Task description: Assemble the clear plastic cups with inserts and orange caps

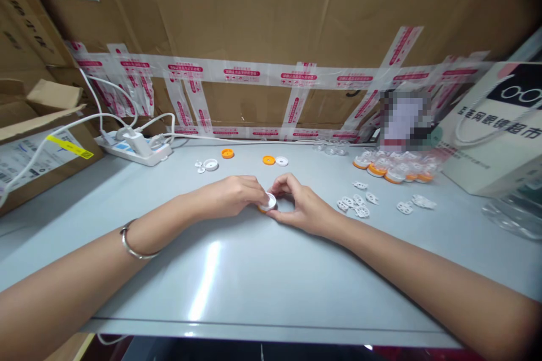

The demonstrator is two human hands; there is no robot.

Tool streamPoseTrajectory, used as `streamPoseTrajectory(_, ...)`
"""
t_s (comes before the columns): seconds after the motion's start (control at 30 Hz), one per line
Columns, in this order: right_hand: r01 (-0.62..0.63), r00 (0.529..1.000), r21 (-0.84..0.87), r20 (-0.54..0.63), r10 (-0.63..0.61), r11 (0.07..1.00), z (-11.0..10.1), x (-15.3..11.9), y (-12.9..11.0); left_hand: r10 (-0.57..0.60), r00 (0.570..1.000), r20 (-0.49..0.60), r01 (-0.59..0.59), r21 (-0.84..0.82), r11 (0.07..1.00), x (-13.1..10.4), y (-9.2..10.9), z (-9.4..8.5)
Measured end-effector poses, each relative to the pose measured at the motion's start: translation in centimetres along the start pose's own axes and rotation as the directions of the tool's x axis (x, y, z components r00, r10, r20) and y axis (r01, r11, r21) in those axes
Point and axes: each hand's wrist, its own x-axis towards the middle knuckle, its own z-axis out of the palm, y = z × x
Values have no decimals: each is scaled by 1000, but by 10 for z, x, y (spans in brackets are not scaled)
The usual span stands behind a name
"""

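Note:
Near the middle of the table, a small round plastic case, white inside with an orange base, sits between my two hands. My left hand has its fingertips pressed down into the white part. The thumb and forefinger of my right hand curve around the case's right side and grip its rim. Behind my hands lie an orange ring, a white ring, an orange cup and a white cup, with small white pieces beside it.
White openwork plastic pieces lie scattered to the right. Behind them stand several orange-and-white assemblies with clear tops. A power strip with white cables is at back left, near an open carton. A paper bag stands right.

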Motion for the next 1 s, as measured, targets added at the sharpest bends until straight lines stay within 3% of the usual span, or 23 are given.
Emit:
streamPoseTrajectory(0.17,37,999,30,36,-38,999,-2,1,2,19,1000,1,-19,1,1000,-2,-1,0)
streamPoseTrajectory(0.4,29,1000,-18,6,-28,999,-1,0,1,-55,998,16,52,163,985,0,13,2)
streamPoseTrajectory(0.63,20,999,-52,-35,-22,998,2,0,1,-205,978,27,204,23,979,-2,15,1)
streamPoseTrajectory(0.87,-21,997,48,-77,24,999,2,2,3,-146,989,-38,149,91,985,-2,5,11)
streamPoseTrajectory(1.0,-56,994,154,-89,70,987,2,3,7,-50,991,-122,81,255,963,1,2,16)
